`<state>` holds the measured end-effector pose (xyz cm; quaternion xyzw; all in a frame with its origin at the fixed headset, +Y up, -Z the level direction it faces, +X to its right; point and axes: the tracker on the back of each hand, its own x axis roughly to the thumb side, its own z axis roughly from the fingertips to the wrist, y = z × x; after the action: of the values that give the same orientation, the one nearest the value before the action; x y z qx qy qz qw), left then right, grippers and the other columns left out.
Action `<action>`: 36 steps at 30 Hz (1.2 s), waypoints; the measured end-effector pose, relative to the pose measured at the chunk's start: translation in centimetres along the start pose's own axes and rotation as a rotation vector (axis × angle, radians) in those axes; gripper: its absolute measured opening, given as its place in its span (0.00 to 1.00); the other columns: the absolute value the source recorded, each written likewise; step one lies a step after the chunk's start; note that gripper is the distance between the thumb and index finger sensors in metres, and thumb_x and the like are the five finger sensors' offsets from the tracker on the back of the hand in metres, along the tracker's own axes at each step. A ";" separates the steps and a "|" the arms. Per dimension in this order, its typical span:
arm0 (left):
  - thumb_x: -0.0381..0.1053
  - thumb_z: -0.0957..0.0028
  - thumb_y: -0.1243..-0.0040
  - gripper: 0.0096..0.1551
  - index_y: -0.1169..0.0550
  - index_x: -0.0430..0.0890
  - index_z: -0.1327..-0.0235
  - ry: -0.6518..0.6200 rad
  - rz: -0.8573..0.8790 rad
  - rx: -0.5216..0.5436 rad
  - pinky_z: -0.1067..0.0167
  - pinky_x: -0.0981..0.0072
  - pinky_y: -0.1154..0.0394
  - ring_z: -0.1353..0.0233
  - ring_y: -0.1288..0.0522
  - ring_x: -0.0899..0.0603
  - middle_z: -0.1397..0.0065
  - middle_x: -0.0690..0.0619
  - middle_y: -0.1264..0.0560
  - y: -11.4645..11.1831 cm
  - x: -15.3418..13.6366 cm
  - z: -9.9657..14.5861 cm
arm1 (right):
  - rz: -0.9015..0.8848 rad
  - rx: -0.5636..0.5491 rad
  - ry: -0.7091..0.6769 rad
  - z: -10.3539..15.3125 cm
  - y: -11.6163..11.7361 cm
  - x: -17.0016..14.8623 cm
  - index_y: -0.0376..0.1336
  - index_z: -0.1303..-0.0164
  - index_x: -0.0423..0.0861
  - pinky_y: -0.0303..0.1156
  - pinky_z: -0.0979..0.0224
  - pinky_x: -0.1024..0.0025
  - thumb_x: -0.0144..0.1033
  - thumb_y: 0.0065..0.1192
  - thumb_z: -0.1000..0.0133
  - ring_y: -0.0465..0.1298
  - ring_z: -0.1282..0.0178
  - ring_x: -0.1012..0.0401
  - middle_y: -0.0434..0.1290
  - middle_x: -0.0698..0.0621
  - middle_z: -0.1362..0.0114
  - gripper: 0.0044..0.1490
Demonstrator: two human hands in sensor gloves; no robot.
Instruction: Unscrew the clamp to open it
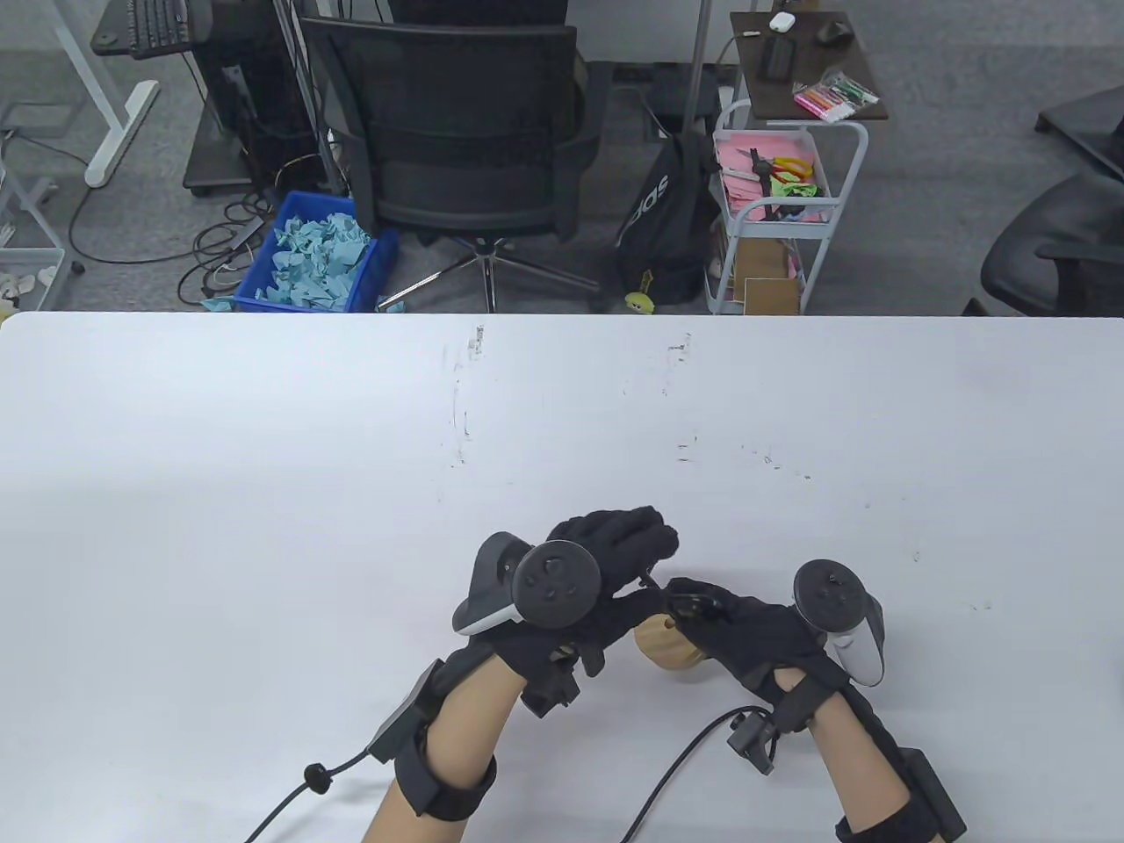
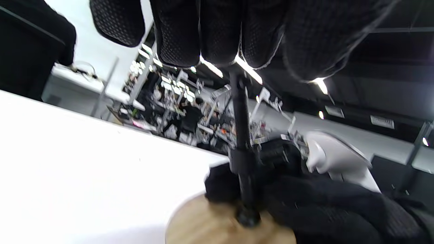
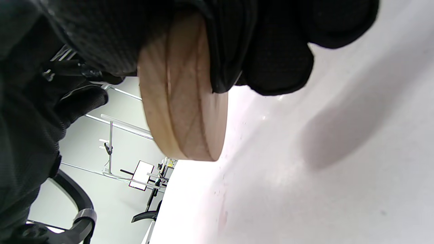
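Note:
A black clamp (image 1: 683, 604) is screwed onto round wooden discs (image 1: 665, 648) near the table's front edge. My right hand (image 1: 742, 637) grips the clamp frame and the discs; in the right wrist view its fingers (image 3: 271, 51) wrap the stacked discs (image 3: 184, 98) just above the table. My left hand (image 1: 615, 549) holds the end of the clamp's screw. In the left wrist view its fingertips (image 2: 217, 34) close over the top of the black screw rod (image 2: 241, 128), which runs down to the wood (image 2: 210, 223). Most of the clamp frame is hidden by the gloves.
The white table (image 1: 263, 492) stretches wide around the hands. Beyond its far edge stand an office chair (image 1: 465, 140), a blue bin of paper scraps (image 1: 312, 255) and a white cart (image 1: 773, 211).

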<state>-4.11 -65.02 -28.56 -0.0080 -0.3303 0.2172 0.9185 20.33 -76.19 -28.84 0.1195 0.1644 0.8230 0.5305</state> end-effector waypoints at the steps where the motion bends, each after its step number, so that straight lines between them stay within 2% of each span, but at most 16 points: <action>1: 0.61 0.49 0.34 0.36 0.31 0.64 0.25 0.005 -0.032 -0.025 0.21 0.40 0.36 0.16 0.32 0.41 0.14 0.57 0.38 -0.3 0.1 -0.2 | 0.005 -0.002 -0.002 0.0 0.0 0.1 0.67 0.35 0.64 0.69 0.41 0.48 0.52 0.67 0.51 0.80 0.49 0.56 0.67 0.40 0.35 0.31; 3: 0.59 0.49 0.35 0.33 0.29 0.63 0.27 0.025 -0.070 -0.047 0.21 0.40 0.36 0.16 0.33 0.41 0.15 0.57 0.36 -0.7 0.0 -0.4 | 0.005 -0.003 -0.006 0.0 0.0 0.1 0.67 0.35 0.65 0.69 0.41 0.49 0.53 0.66 0.51 0.79 0.48 0.56 0.67 0.41 0.35 0.31; 5: 0.58 0.48 0.36 0.31 0.27 0.63 0.28 0.034 -0.080 -0.023 0.22 0.42 0.34 0.18 0.29 0.42 0.16 0.57 0.34 -0.7 -0.1 -0.4 | -0.001 -0.002 -0.005 0.0 -0.1 0.0 0.67 0.35 0.64 0.69 0.41 0.48 0.52 0.67 0.51 0.80 0.49 0.56 0.67 0.40 0.35 0.31; 9: 0.62 0.50 0.35 0.32 0.26 0.63 0.30 0.080 -0.154 0.007 0.23 0.42 0.33 0.21 0.26 0.43 0.21 0.57 0.28 -0.3 -0.3 -0.1 | 0.003 -0.004 -0.004 0.0 -0.1 0.1 0.67 0.35 0.64 0.69 0.41 0.48 0.52 0.67 0.51 0.80 0.50 0.56 0.67 0.40 0.35 0.31; 10: 0.64 0.51 0.36 0.31 0.24 0.62 0.32 0.092 -0.161 0.016 0.24 0.45 0.31 0.23 0.24 0.43 0.23 0.56 0.26 -0.2 -0.4 -0.1 | 0.005 -0.002 -0.005 0.0 -0.1 0.0 0.67 0.35 0.64 0.69 0.41 0.48 0.52 0.67 0.51 0.79 0.48 0.56 0.67 0.40 0.35 0.31; 12: 0.66 0.51 0.37 0.30 0.22 0.61 0.34 0.111 -0.164 0.017 0.31 0.53 0.25 0.33 0.18 0.45 0.29 0.54 0.21 0.0 -0.6 -0.1 | 0.003 -0.003 -0.004 0.0 -0.1 0.0 0.67 0.35 0.64 0.69 0.41 0.48 0.52 0.67 0.51 0.79 0.48 0.56 0.67 0.40 0.35 0.31; 17: 0.64 0.51 0.36 0.22 0.15 0.54 0.51 0.119 -0.128 0.069 0.52 0.63 0.17 0.61 0.13 0.53 0.57 0.56 0.13 0.1 -0.9 -0.1 | 0.004 -0.009 0.003 0.0 -0.3 0.0 0.68 0.35 0.64 0.68 0.41 0.48 0.51 0.67 0.51 0.80 0.49 0.56 0.67 0.40 0.35 0.30; 20: 0.64 0.52 0.35 0.23 0.13 0.50 0.56 0.113 -0.119 0.086 0.59 0.66 0.16 0.68 0.14 0.55 0.65 0.56 0.12 -0.1 -0.9 -0.3 | 0.000 -0.010 0.011 0.0 -0.3 -0.1 0.68 0.35 0.63 0.68 0.41 0.47 0.51 0.67 0.51 0.80 0.49 0.55 0.67 0.38 0.35 0.30; 23: 0.64 0.51 0.35 0.22 0.14 0.52 0.54 0.115 -0.131 0.091 0.57 0.66 0.16 0.66 0.13 0.55 0.62 0.58 0.12 -0.2 -0.9 -0.2 | -0.004 -0.008 0.015 0.0 -0.4 -0.2 0.68 0.35 0.64 0.68 0.41 0.47 0.51 0.67 0.51 0.79 0.49 0.55 0.67 0.38 0.35 0.30; 27: 0.62 0.48 0.38 0.23 0.18 0.56 0.42 0.123 -0.076 0.068 0.47 0.62 0.17 0.54 0.12 0.52 0.49 0.57 0.13 0.4 -1.3 -0.1 | -0.011 -0.017 0.005 0.1 -0.6 -0.2 0.67 0.35 0.64 0.68 0.41 0.48 0.51 0.67 0.51 0.79 0.49 0.56 0.67 0.40 0.35 0.30; 29: 0.58 0.46 0.37 0.23 0.20 0.56 0.39 0.131 -0.065 0.089 0.44 0.60 0.18 0.51 0.13 0.51 0.44 0.57 0.15 0.7 -1.6 0.2 | -0.015 -0.020 -0.002 0.1 -0.7 -0.2 0.67 0.35 0.64 0.68 0.40 0.48 0.51 0.67 0.50 0.79 0.49 0.56 0.67 0.41 0.34 0.30; 32: 0.53 0.46 0.35 0.27 0.25 0.60 0.32 0.146 -0.095 0.065 0.36 0.55 0.21 0.41 0.14 0.50 0.34 0.57 0.19 0.9 -2.0 0.2 | -0.018 -0.033 -0.018 0.1 -0.7 -0.1 0.67 0.35 0.65 0.68 0.41 0.48 0.52 0.67 0.51 0.80 0.49 0.56 0.67 0.41 0.35 0.30; 34: 0.54 0.47 0.34 0.31 0.28 0.62 0.28 0.127 -0.061 0.019 0.32 0.52 0.23 0.36 0.16 0.48 0.28 0.56 0.23 0.6 -2.2 0.1 | -0.022 -0.034 -0.021 0.1 -0.7 -0.2 0.67 0.35 0.65 0.68 0.41 0.48 0.52 0.66 0.50 0.80 0.49 0.56 0.67 0.41 0.35 0.30; 36: 0.58 0.48 0.34 0.33 0.28 0.62 0.27 0.109 -0.028 0.016 0.33 0.51 0.23 0.38 0.15 0.48 0.27 0.55 0.23 0.4 -2.0 0.0 | -0.021 -0.037 -0.020 0.1 -0.7 -0.1 0.67 0.35 0.65 0.68 0.41 0.48 0.52 0.67 0.51 0.79 0.49 0.56 0.67 0.41 0.35 0.30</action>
<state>-5.64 -65.48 -29.85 -0.0078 -0.2782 0.2063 0.9381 21.06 -76.02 -29.03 0.1162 0.1449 0.8191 0.5428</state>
